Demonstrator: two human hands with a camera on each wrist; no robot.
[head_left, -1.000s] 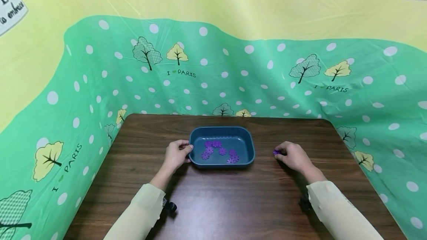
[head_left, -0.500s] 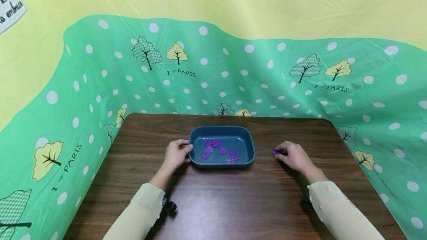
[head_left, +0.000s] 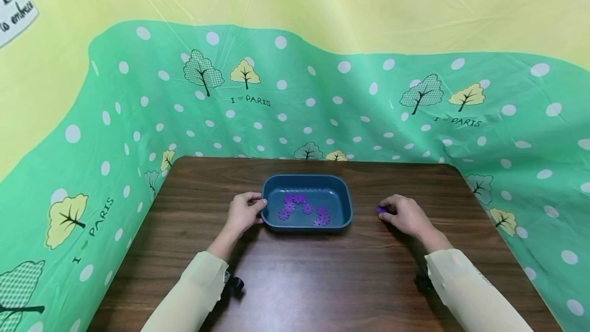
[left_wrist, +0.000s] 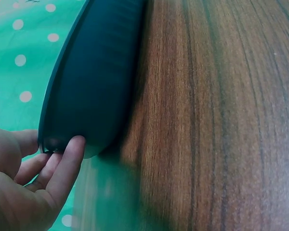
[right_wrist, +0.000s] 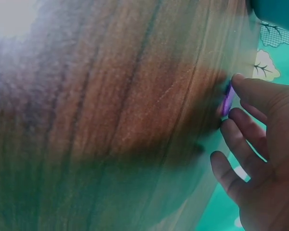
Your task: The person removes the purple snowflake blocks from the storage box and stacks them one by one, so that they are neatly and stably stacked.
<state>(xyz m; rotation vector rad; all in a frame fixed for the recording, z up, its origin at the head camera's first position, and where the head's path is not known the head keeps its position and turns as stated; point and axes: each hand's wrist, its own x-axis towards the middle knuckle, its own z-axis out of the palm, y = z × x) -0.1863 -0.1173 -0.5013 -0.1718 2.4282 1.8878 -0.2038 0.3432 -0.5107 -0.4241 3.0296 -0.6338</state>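
A small purple piece [head_left: 381, 210] sits at the fingertips of the right hand [head_left: 405, 215], on the bench [head_left: 295, 281] right of its middle and well apart from the right edge. In the right wrist view the piece [right_wrist: 227, 100] shows only as a thin purple sliver, pinched between the thumb and a fingertip [right_wrist: 244, 86]; its shape cannot be made out, and much of that view is blurred and washed out.

Left of it, near the middle of the bench and nearer the far edge, stands a dark blue tray [head_left: 343, 211]. Several purple flower-shaped discs [head_left: 304, 208] lie on its floor, some overlapping, so their count is hard to tell.

The left hand [head_left: 244, 212] grips the tray's left rim, thumb on the lip and fingers curled below it. The left wrist view shows only the tray's outer wall [left_wrist: 94, 77], with fingers [left_wrist: 62, 171] touching its lower edge; the tray's inside is hidden there.

Pale sleeves [head_left: 193, 296] cover both forearms, cut off at the bottom of the head view. A green dotted cloth with trees [head_left: 415, 111] rises behind and beside the bench.
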